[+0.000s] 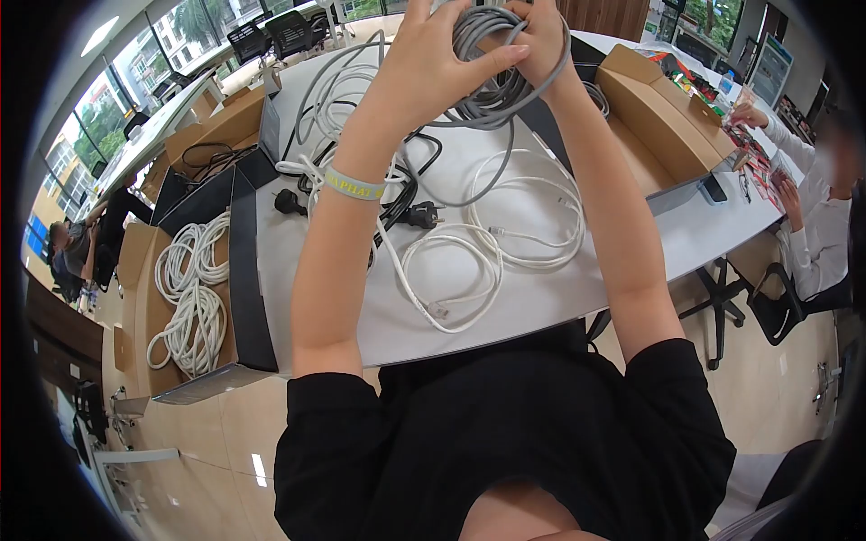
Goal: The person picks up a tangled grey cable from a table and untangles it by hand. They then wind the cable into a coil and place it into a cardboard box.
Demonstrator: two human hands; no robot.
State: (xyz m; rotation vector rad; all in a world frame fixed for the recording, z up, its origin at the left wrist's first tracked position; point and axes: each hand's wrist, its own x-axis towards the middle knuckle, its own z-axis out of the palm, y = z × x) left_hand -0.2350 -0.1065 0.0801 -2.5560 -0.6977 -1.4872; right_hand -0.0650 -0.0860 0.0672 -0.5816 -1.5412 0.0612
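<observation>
My left hand [433,63] and my right hand [539,36] are raised together at the top of the view, both closed on a coiled grey cable [492,99]. The coil hangs between the hands, above the white table [541,298], and one grey strand trails down to the tabletop. My left wrist wears a light wristband [354,185]. Below the hands lie loose white cable loops [505,243] and a black power cable with plugs [417,215].
An open cardboard box [158,316] at the left holds coiled white cables [191,307]. Another open cardboard box [663,122] sits at the table's right. A person in white [812,234] sits at the right edge; another person [77,252] sits far left.
</observation>
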